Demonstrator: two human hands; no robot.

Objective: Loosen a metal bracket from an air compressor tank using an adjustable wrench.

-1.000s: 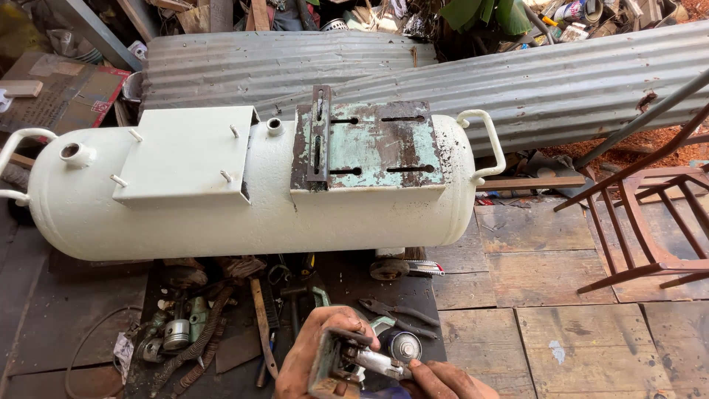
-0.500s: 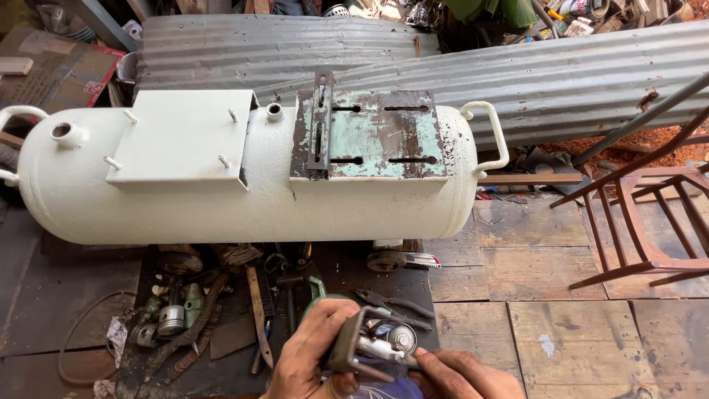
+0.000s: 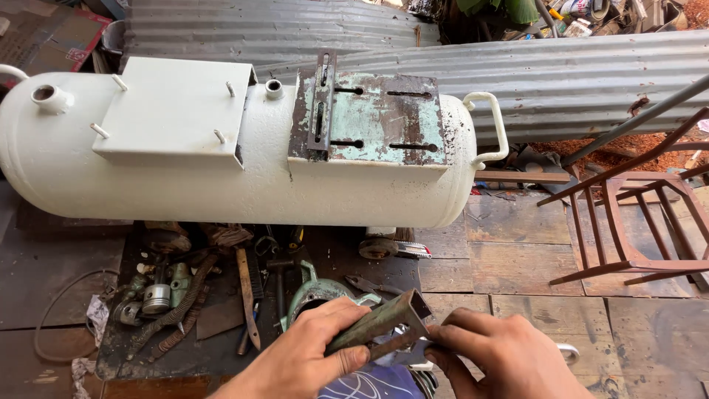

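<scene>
My left hand (image 3: 310, 353) grips a short length of rusty green square steel tube (image 3: 378, 322), open end turned up and to the right. My right hand (image 3: 496, 352) pinches the same tube from the right, fingertips at its lower end, with a bit of grey metal showing under them. Both hands are low in the head view, over a dark mat (image 3: 221, 347) strewn with parts. Beyond them a long white air tank (image 3: 244, 181) lies on its side, carrying a white plate (image 3: 173, 111) and a rusty pale-green slotted plate (image 3: 373, 118).
On the mat lie a piston (image 3: 156, 298), a file (image 3: 247, 295), a green round casting (image 3: 319, 292) and several small tools. Corrugated metal sheets (image 3: 561, 74) lie behind the tank. A rusty chair frame (image 3: 639, 222) stands at the right on wooden boards (image 3: 517, 258).
The small part with round gauges that my hands held has given way to the square tube. The view has moved closer and lower, so the tank sits larger in frame.
</scene>
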